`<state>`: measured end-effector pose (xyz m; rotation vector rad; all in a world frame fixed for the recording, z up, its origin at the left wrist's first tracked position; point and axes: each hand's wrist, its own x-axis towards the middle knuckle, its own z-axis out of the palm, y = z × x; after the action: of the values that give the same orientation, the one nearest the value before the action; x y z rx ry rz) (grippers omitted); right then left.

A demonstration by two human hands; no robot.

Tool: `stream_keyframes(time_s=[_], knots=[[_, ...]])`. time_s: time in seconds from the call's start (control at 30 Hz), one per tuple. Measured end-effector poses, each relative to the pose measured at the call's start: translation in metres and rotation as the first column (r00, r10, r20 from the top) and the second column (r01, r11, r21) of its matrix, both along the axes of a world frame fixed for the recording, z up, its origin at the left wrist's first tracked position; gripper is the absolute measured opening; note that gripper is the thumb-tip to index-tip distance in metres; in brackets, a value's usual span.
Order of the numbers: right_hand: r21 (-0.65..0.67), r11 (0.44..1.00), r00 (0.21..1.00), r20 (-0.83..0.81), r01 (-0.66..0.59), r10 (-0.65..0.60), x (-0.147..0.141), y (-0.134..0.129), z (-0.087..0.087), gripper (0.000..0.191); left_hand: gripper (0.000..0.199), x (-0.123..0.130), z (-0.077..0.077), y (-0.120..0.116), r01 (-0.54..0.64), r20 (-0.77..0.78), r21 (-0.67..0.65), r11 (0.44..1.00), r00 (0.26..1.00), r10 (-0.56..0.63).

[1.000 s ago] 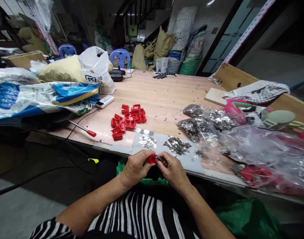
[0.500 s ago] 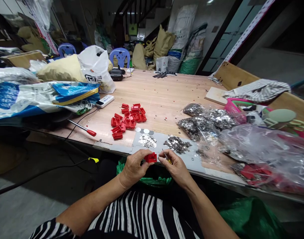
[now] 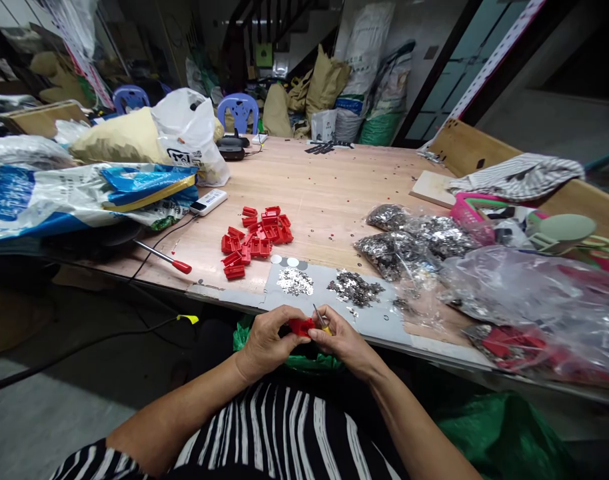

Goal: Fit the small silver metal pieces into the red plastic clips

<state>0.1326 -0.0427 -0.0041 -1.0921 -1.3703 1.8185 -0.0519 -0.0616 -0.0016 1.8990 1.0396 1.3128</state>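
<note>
My left hand (image 3: 268,340) is closed on a small red plastic housing (image 3: 300,326) just off the table's front edge. My right hand (image 3: 342,340) is closed round a thin tool with a yellow handle (image 3: 326,329), its metal shaft pointing up and left, and its fingertips touch the right end of the housing. Any small part between those fingertips is hidden. Beyond the hands, a pile of bright metal pieces (image 3: 295,282) and a pile of darker metal pieces (image 3: 355,289) lie on a grey mat (image 3: 317,283). Red housings (image 3: 259,248) are heaped behind and left.
Bags of metal parts (image 3: 392,253) and a clear plastic bag (image 3: 534,287) cover the right side. A red-handled rod (image 3: 181,267) juts out at the left, near a white device (image 3: 208,202) and large bags (image 3: 84,193). A green bag (image 3: 314,362) hangs below the front edge.
My right hand has moved left and now meets the red housing, which has tilted and is more covered by fingers. A few bright pieces now lie just below the dark pile.
</note>
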Motion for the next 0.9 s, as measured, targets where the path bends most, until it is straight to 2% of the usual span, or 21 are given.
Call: stream_keyframes(time_s=[0.17,0.23,0.3,0.4,0.47,0.5,0.57,0.63,0.67,0.7,0.77,0.9], knots=[[-0.088,0.996,0.994,-0.112,-0.005,-0.005,0.000,-0.013,-0.002,0.039,0.024,-0.006,-0.004,-0.004,0.093,0.112,-0.110,0.990,0.990,-0.081],[-0.148,0.989,0.986,-0.168,-0.016,-0.009,-0.003,-0.017,-0.005,0.039,0.025,-0.009,-0.004,-0.004,0.163,0.220,-0.169,0.972,0.968,-0.124],[-0.204,0.978,0.977,-0.214,-0.036,-0.009,-0.007,-0.019,-0.008,0.041,0.028,-0.012,-0.006,-0.003,0.255,0.377,-0.251,0.934,0.914,-0.148],[-0.207,0.976,0.981,-0.193,-0.067,0.026,-0.013,-0.014,-0.008,0.043,0.034,-0.019,-0.014,0.000,0.345,0.580,-0.369,0.863,0.811,-0.076],[-0.123,0.990,0.996,-0.064,-0.066,0.059,-0.015,-0.004,-0.004,0.042,0.035,-0.023,-0.022,0.002,0.312,0.623,-0.442,0.841,0.781,0.037],[-0.047,0.997,0.998,0.041,-0.053,0.055,-0.015,0.003,-0.002,0.039,0.035,-0.025,-0.026,0.002,0.270,0.616,-0.476,0.837,0.781,0.099],[0.202,0.979,0.955,0.287,0.014,-0.073,-0.016,0.017,0.002,0.029,0.037,-0.027,-0.032,0.003,0.161,0.561,-0.528,0.834,0.804,0.199],[0.460,0.888,0.828,0.502,-0.011,-0.250,-0.018,0.029,0.004,0.015,0.039,-0.029,-0.035,0.002,0.057,0.467,-0.536,0.843,0.851,0.239],[0.544,0.838,0.754,0.572,-0.053,-0.324,-0.020,0.034,0.004,0.011,0.040,-0.030,-0.035,0.002,0.007,0.407,-0.517,0.856,0.881,0.239],[0.596,0.796,0.687,0.622,-0.104,-0.376,-0.023,0.038,0.003,0.009,0.039,-0.030,-0.035,0.002,-0.041,0.342,-0.485,0.874,0.911,0.232],[0.638,0.747,0.587,0.683,-0.188,-0.436,-0.029,0.044,0.000,0.007,0.033,-0.031,-0.033,0.002,-0.119,0.209,-0.389,0.914,0.954,0.213],[0.637,0.723,0.476,0.740,-0.267,-0.476,-0.040,0.048,-0.005,0.007,0.026,-0.030,-0.028,0.006,-0.181,0.055,-0.219,0.959,0.979,0.198]])
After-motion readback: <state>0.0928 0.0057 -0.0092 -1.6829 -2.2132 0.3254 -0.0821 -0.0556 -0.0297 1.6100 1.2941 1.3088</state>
